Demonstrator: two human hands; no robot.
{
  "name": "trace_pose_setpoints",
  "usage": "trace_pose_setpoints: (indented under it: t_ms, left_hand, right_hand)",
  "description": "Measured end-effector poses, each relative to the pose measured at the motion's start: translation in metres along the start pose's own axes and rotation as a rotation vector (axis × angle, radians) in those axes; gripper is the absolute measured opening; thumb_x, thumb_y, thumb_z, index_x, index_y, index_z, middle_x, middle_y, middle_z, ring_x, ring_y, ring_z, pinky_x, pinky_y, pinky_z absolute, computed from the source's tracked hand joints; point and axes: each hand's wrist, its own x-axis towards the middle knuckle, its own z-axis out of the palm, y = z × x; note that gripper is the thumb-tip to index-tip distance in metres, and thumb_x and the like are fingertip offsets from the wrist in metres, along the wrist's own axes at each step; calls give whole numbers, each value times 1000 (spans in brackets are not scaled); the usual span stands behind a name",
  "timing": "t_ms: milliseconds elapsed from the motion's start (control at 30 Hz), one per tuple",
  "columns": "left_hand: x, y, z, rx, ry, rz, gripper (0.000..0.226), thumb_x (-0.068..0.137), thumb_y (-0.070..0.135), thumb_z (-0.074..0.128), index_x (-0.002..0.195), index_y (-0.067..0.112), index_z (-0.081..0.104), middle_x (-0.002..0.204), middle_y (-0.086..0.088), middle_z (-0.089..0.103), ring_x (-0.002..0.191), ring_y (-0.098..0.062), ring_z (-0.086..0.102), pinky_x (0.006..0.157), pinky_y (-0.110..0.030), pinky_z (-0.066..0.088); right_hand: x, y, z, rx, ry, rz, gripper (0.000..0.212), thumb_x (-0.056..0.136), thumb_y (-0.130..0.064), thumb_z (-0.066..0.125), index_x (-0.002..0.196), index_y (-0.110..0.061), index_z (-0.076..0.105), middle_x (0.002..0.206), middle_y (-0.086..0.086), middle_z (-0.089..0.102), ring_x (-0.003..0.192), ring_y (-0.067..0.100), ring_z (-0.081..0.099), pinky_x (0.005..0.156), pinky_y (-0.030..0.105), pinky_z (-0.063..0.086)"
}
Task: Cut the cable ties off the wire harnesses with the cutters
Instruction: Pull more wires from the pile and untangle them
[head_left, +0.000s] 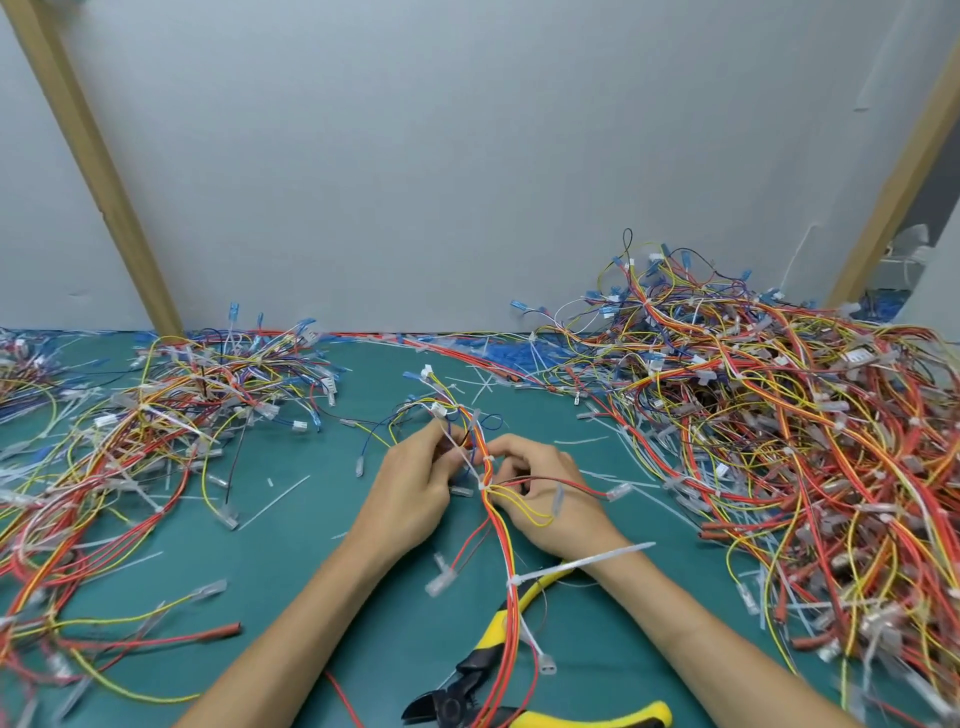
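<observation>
Both my hands hold one wire harness (497, 525) of red, orange and yellow wires over the green table (311, 545). My left hand (415, 488) grips its upper part near the white connectors. My right hand (545, 493) pinches the bundle close to a small white cable tie (488, 461). Another white cable tie (576, 562) with a long tail wraps the harness lower down. The yellow-and-black cutters (483, 675) lie on the table under the harness, near my right forearm, held by neither hand.
A large heap of tied harnesses (779, 415) fills the right side. A smaller heap of harnesses (156, 431) lies at the left. Cut tie scraps (280, 499) dot the table. A grey wall with wooden posts stands behind.
</observation>
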Motion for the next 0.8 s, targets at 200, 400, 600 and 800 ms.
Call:
trace_pose_setpoints:
  t_ms: [200,400,600,800]
  left_hand:
    - [-1,2,3,123,84,54,26,96,-1,52,80,19,45,77,2,58,71,-17,51,63,-16,35]
    - [-1,1,5,159,111,111,27,90,-9,51,82,15,42,77,1,54,71,-15,47,63,-17,33]
    - [1,-6,0,80,145,40,31,93,-6,47,79,21,43,70,7,51,67,-5,46,62,-20,35]
    - [3,-10,-1,-117,63,-46,25,102,3,42,88,20,53,77,21,67,72,-1,62,70,-19,48]
  right_hand:
    - [2,-6,1,39,-25,8,23,82,-4,72,105,-8,71,55,-9,51,52,4,42,58,16,36]
    - [1,-11,4,54,-6,33,26,73,-18,75,98,-13,72,54,-10,56,55,6,49,62,20,42]
    - [-1,-7,6,96,127,66,11,91,-14,71,89,-22,78,71,-2,74,69,7,68,70,20,52]
    - [-2,-13,4,199,98,83,14,98,-19,64,90,-13,75,75,7,73,60,1,63,60,10,43]
